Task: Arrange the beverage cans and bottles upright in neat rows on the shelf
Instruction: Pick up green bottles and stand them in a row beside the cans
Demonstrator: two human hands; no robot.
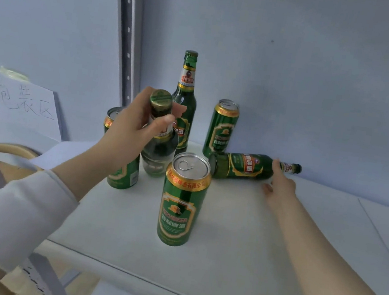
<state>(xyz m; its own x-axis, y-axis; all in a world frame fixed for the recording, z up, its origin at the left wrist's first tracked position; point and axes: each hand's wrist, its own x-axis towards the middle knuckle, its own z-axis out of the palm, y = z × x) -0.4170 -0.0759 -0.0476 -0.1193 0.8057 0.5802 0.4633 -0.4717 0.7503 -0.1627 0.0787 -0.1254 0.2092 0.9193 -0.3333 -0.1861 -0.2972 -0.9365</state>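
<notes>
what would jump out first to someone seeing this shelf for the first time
The green bottle lying on its side near the back of the white shelf stands out, with the right hand touching its shoulder. Next comes the left hand, which grips the neck of another bottle left of centre. A tall green can stands upright nearest the camera.
</notes>
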